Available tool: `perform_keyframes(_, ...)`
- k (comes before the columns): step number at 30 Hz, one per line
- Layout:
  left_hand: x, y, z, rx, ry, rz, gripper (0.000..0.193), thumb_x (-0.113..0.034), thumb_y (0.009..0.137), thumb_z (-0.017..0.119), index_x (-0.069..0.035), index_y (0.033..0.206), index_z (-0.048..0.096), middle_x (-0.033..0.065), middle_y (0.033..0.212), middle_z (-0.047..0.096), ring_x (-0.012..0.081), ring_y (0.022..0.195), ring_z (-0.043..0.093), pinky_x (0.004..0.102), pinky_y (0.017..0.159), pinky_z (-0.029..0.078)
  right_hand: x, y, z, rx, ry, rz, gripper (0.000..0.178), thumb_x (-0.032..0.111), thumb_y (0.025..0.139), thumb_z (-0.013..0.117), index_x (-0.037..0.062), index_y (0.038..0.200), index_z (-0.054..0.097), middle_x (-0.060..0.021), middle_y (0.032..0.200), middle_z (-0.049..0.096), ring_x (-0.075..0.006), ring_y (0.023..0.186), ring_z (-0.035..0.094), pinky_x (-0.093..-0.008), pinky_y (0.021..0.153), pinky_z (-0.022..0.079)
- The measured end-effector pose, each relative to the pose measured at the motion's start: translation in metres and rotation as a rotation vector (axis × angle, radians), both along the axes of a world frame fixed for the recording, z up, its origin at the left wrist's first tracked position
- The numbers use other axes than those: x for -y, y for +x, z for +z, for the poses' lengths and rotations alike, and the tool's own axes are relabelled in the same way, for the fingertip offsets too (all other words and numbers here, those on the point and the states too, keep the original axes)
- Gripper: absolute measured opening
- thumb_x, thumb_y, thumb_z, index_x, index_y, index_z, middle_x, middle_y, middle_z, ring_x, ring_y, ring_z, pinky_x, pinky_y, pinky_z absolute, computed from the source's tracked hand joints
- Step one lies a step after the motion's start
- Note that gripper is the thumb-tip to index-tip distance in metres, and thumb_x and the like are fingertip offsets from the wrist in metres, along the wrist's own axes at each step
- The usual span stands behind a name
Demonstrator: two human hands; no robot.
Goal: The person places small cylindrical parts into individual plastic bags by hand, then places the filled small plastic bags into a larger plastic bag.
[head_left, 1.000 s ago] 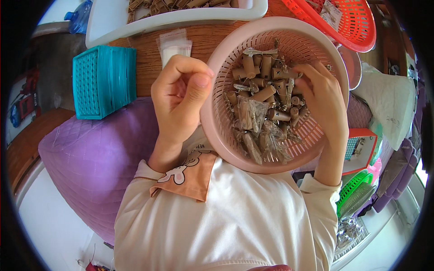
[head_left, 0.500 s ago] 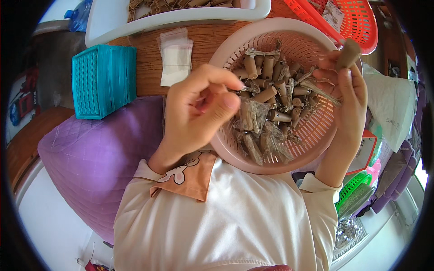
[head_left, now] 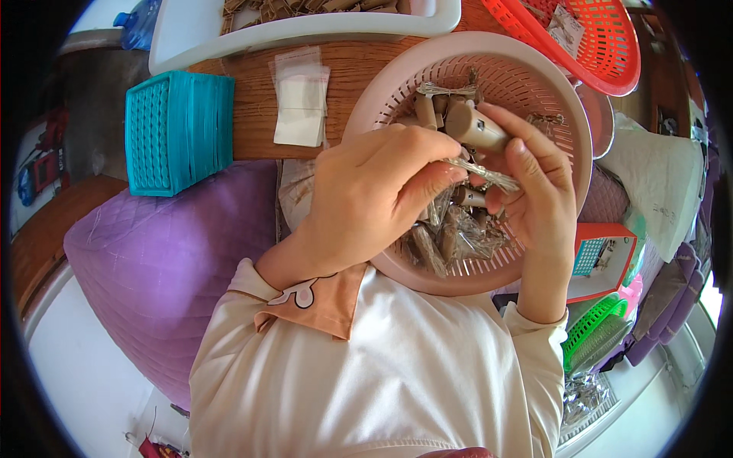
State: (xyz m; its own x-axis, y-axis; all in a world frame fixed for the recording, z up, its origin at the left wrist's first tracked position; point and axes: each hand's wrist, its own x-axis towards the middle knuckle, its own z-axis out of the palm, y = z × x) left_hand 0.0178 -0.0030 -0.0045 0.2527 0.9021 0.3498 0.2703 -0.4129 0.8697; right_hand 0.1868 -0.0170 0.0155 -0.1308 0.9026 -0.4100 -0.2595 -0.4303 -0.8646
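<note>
A round pink slotted basket (head_left: 550, 84) rests in front of me, holding several small brown rolls and clear wrappers. My right hand (head_left: 538, 191) is above it and grips one brown cylindrical roll (head_left: 473, 126) between thumb and fingers. My left hand (head_left: 382, 191) pinches a thin clear wrapper with a twisted tie (head_left: 481, 174) just under that roll. Both hands meet over the middle of the basket and hide part of its contents.
A teal basket (head_left: 179, 130) stands on the wooden table at the left, beside a stack of small clear bags (head_left: 301, 103). A white tray (head_left: 305, 27) of brown pieces lies at the back, a red basket (head_left: 603, 38) at the back right. A purple cushion (head_left: 160, 259) lies at my left.
My right hand has brought the brown roll from the basket's far right rim back over its middle. My left hand has moved right to meet it and now pinches a clear wrapper.
</note>
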Motion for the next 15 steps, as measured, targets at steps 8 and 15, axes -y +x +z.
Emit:
perform_keyframes(8, -0.006, -0.013, -0.001, -0.189, 0.176, -0.034, 0.02, -0.005, 0.064, 0.069, -0.005, 0.081, 0.059, 0.0057, 0.069, 0.059, 0.015, 0.052, 0.054, 0.0223, 0.044, 0.041, 0.005, -0.004, -0.006, 0.021, 0.056, 0.029, 0.034, 0.012, 0.083, 0.053, -0.0007, 0.114, 0.048, -0.0068, 0.097, 0.058, -0.0065, 0.075, 0.056, -0.0164, 0.055, 0.046)
perform_keyframes(15, -0.043, -0.067, -0.059, -0.043, 0.037, 0.448, 0.016, -0.008, 0.072, 0.063, -0.001, 0.086, 0.058, 0.0089, 0.077, 0.061, 0.0141, 0.066, 0.059, 0.0225, 0.058, 0.046, 0.003, 0.012, -0.004, 0.013, 0.114, -0.126, 0.031, 0.007, 0.081, 0.054, -0.0018, 0.111, 0.05, -0.0069, 0.092, 0.059, -0.0058, 0.069, 0.055, -0.0162, 0.057, 0.045)
